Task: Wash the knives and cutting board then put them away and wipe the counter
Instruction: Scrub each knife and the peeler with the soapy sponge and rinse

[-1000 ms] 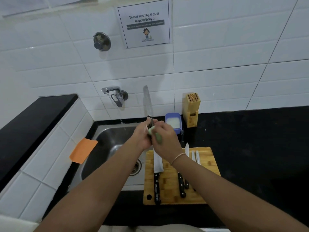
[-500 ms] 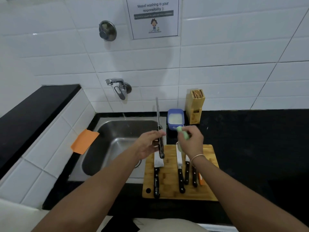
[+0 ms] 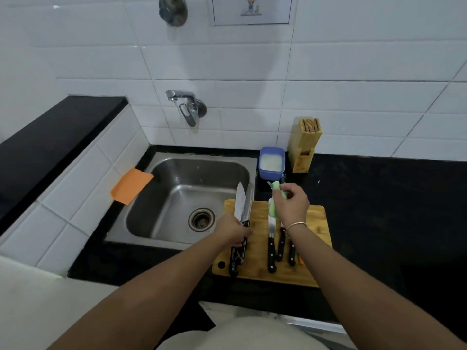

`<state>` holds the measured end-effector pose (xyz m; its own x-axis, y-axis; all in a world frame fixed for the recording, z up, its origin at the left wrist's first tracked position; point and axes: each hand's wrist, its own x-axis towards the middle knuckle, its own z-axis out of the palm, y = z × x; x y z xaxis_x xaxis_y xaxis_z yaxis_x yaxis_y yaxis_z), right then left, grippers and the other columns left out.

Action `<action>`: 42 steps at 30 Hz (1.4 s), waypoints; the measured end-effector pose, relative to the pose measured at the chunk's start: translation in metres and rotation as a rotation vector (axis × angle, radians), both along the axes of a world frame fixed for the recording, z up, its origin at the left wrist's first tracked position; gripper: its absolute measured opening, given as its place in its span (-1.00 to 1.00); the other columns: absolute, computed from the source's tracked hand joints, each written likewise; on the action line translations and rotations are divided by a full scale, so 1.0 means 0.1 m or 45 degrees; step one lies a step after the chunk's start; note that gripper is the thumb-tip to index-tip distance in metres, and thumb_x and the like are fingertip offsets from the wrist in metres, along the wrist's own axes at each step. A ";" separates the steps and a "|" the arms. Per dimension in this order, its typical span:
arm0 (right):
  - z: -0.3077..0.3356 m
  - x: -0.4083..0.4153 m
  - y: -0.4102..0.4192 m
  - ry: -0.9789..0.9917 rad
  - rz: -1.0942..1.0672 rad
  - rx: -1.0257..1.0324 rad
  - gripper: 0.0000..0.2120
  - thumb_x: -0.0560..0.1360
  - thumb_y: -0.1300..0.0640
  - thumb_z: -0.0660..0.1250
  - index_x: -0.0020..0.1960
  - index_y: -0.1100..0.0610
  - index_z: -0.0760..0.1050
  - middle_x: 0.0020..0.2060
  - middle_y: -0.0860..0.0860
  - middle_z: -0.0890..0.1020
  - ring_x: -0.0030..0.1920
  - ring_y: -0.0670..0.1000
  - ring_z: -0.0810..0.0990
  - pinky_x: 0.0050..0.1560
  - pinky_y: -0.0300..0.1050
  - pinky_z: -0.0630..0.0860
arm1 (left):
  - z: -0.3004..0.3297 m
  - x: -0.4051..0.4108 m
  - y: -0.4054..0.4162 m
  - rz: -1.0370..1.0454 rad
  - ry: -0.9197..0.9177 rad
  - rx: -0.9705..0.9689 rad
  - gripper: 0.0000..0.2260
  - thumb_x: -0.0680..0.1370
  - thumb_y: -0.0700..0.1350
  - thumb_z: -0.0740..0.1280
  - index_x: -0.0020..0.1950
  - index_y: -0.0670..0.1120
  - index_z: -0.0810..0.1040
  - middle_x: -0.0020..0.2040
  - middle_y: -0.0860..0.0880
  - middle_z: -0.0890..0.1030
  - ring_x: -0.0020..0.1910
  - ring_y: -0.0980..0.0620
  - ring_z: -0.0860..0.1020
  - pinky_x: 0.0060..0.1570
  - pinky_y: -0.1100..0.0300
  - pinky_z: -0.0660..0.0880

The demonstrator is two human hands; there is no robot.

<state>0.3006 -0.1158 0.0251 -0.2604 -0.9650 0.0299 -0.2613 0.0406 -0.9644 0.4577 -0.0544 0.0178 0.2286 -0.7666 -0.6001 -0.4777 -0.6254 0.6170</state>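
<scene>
The black counter (image 3: 379,210) runs along the white tiled wall (image 3: 328,59), and the steel sink (image 3: 187,198) set into it serves as the landmark here. A wall tap (image 3: 185,104) sits above the sink's back edge. Just right of the sink, overlapping its right rim, lies the wooden cutting board (image 3: 316,243). Behind the sink's right back corner stands a blue tub (image 3: 271,162) of pale soapy liquid, and right of that tub a wooden knife block (image 3: 304,145) against the wall. An orange cloth (image 3: 131,185) hangs over the tiled ledge at the sink's left rim.

The left hand (image 3: 233,232) is at the board's edge nearest the sink, fingers curled around the handle of a long narrow knife (image 3: 249,205) whose blade points away, toward the back of the sink. It lies against a broad chef's knife (image 3: 238,203) resting on the same edge of the board. Whether the fingers also touch the chef's knife's handle cannot be told.

The right hand (image 3: 293,205) is over the board's far side, farther right of the sink, pinching a green sponge (image 3: 276,198) that hangs down from its fingers. Below it three smaller black-handled knives (image 3: 271,248) lie side by side on the board, handles toward the person.
</scene>
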 end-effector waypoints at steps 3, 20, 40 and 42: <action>0.02 0.01 0.02 0.038 0.052 -0.002 -0.91 0.47 0.18 0.46 -0.04 0.06 0.60 -0.10 -0.04 0.61 -0.14 -0.19 0.53 -0.14 -0.40 0.40 | -0.12 -0.09 0.09 -0.086 -0.161 -0.010 -0.78 0.49 -0.10 0.52 -0.13 -0.18 0.53 -0.16 -0.15 0.59 -0.25 -0.07 0.63 -0.49 0.21 0.56; 0.19 -0.14 0.10 -0.032 0.035 -0.027 -0.91 0.46 0.14 0.49 -0.10 -0.01 0.60 -0.11 -0.03 0.63 -0.10 -0.08 0.59 -0.06 -0.23 0.53 | -0.10 -0.60 0.00 -0.534 -0.314 -0.034 -0.69 0.61 -0.09 0.34 -0.30 -0.19 0.52 -0.41 -0.15 0.63 -0.56 0.01 0.58 -0.39 0.15 0.63; 0.31 0.03 -0.17 -0.059 0.074 -0.065 -0.91 0.46 0.14 0.50 -0.06 0.08 0.62 -0.11 -0.02 0.64 -0.10 -0.09 0.59 -0.13 -0.40 0.48 | 0.04 -0.42 -0.23 -0.212 0.089 0.073 -0.84 0.53 -0.11 0.41 -0.09 -0.21 0.56 -0.16 -0.28 0.71 -0.30 -0.15 0.72 -0.18 -0.03 0.70; 0.37 0.22 -0.28 -0.096 0.059 -0.083 -0.91 0.46 0.16 0.51 -0.09 0.07 0.61 -0.14 -0.02 0.64 -0.12 -0.09 0.58 -0.10 -0.33 0.50 | 0.13 -0.20 -0.37 -0.120 0.097 -0.113 -0.79 0.55 -0.09 0.40 -0.12 -0.24 0.55 -0.20 -0.30 0.70 -0.32 -0.17 0.71 -0.21 -0.05 0.70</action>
